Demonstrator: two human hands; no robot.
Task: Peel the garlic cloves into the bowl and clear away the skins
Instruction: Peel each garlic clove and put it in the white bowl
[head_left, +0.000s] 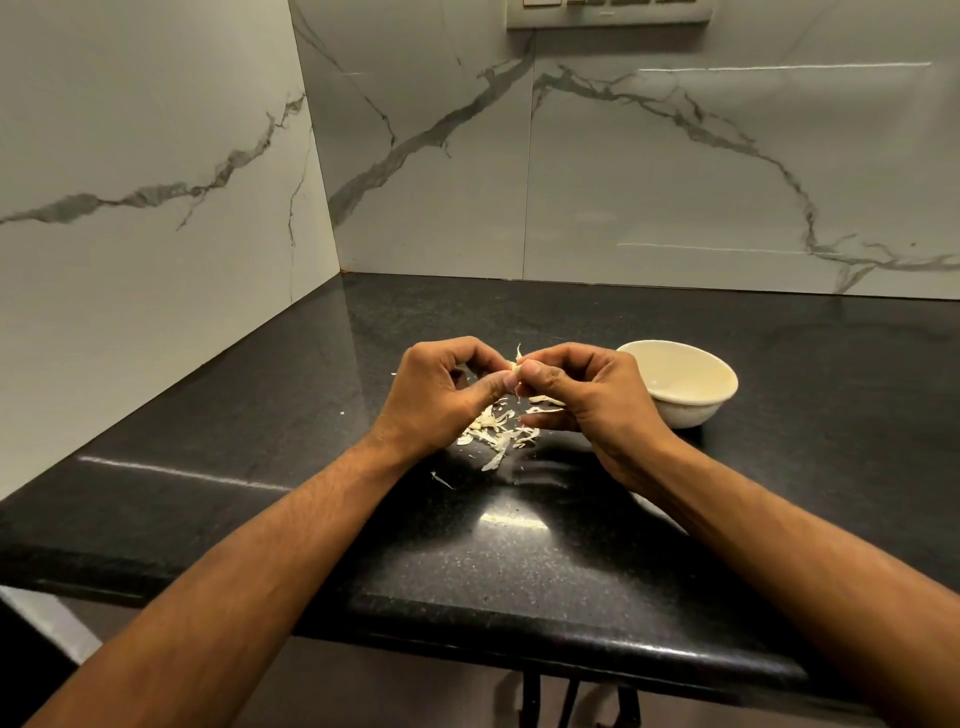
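Note:
A small garlic clove (516, 368) with loose skin sticking up is pinched between both hands above the black counter. My left hand (448, 392) holds it with thumb and curled fingers from the left. My right hand (582, 397) pinches it from the right. Under the hands lies a pile of pale garlic skins (498, 431). A cream bowl (685, 382) stands just right of my right hand; I see no cloves in the part of its inside that shows.
The black granite counter (519, 545) meets marble walls at the left and back. Stray skin bits (441, 480) lie toward the front. The counter's rounded front edge (571, 642) runs below my forearms.

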